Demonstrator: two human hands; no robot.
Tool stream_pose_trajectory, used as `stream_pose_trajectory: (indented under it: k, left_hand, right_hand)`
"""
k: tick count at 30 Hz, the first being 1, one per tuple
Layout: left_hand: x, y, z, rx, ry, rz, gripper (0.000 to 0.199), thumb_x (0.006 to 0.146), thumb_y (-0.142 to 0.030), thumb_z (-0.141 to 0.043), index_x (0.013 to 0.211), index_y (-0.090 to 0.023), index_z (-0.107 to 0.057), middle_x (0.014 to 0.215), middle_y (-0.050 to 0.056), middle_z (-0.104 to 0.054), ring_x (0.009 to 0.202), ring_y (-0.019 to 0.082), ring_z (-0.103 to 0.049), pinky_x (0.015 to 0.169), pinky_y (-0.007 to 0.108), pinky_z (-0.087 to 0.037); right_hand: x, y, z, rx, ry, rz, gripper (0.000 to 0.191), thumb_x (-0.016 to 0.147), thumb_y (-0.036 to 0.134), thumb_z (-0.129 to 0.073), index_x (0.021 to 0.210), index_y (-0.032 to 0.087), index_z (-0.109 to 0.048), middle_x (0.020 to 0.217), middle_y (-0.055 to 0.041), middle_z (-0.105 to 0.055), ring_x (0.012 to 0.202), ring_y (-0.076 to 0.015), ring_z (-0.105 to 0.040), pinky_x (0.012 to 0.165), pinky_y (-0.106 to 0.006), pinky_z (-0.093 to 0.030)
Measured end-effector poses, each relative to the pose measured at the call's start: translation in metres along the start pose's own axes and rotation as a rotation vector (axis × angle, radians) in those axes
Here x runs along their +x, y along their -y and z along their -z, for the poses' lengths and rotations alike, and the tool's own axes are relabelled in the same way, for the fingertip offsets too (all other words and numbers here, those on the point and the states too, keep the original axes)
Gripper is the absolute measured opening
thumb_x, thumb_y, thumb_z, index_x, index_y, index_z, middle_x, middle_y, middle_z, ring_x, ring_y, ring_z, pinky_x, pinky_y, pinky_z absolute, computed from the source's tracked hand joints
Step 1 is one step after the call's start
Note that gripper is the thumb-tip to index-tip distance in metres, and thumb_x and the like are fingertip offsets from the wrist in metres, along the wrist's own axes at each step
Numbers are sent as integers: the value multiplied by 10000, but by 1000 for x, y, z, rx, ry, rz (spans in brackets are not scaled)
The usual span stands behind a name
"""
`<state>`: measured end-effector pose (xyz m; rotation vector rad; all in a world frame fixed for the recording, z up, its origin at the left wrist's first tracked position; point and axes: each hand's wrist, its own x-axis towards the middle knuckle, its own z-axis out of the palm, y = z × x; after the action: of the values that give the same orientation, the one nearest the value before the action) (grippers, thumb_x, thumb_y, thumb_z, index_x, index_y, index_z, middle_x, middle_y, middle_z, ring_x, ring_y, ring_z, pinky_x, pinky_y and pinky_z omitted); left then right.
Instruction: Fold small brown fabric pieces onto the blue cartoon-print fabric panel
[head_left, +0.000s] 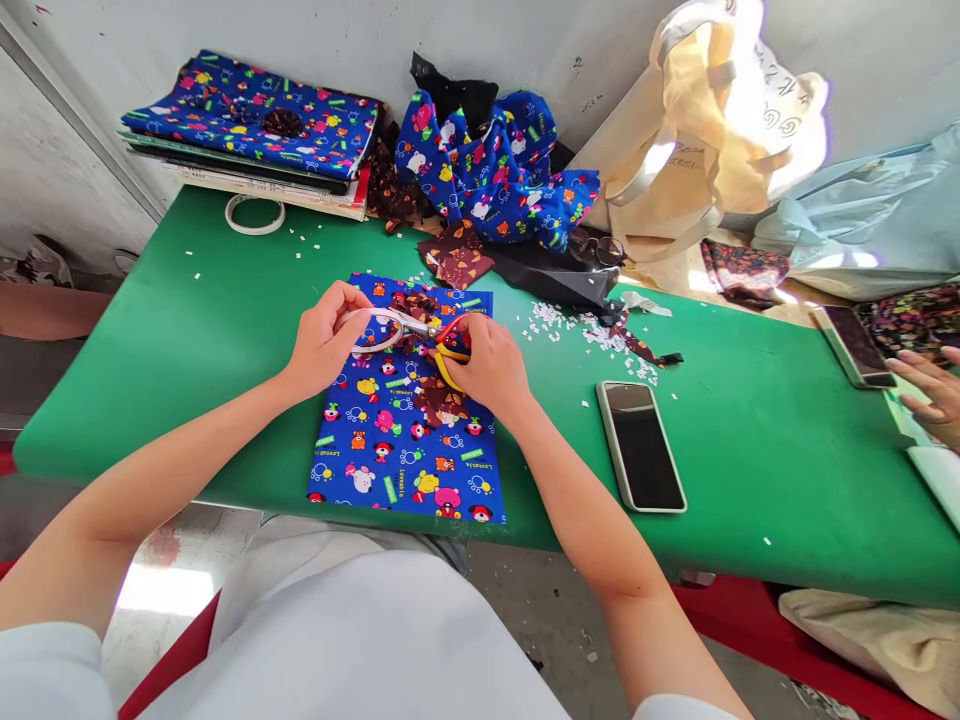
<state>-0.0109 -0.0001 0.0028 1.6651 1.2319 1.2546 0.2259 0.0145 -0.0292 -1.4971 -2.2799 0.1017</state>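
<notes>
In front of me a blue cartoon-print fabric piece [405,460] lies flat near the table's front edge. Scraps of brown patterned cloth [442,400] rest on it. My left hand [324,338] pinches a thin white roll of tape [388,343] above the fabric. My right hand [489,365] grips scissors [448,358] with red and yellow handles. Their blades point left and meet the tape near the roll's upper edge; whether they are closed on it I cannot tell.
A second white tape roll [255,214] lies by a stack of folded fabric [255,115]. Crumpled blue fabric [487,170] sits at the back. White paper bits [551,328] are scattered near a phone [641,447]. Another person's hand [930,390] is at the right, beside another phone [853,345].
</notes>
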Motion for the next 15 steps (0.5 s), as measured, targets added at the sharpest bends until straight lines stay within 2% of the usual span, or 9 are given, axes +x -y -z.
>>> stream_pose_trajectory:
  k: [15]
  left_hand:
    - [-2,-6,0,77,35,56,160,873,-335,-459,821,-189,-499,564,-48,-472,488,80,-373,505,226,-305]
  right_hand:
    - [1,3,5,-10,26,-25,256,778,399,-577,887,192,-473,892,-115,-610,844,-272,-549,729,-378,-439]
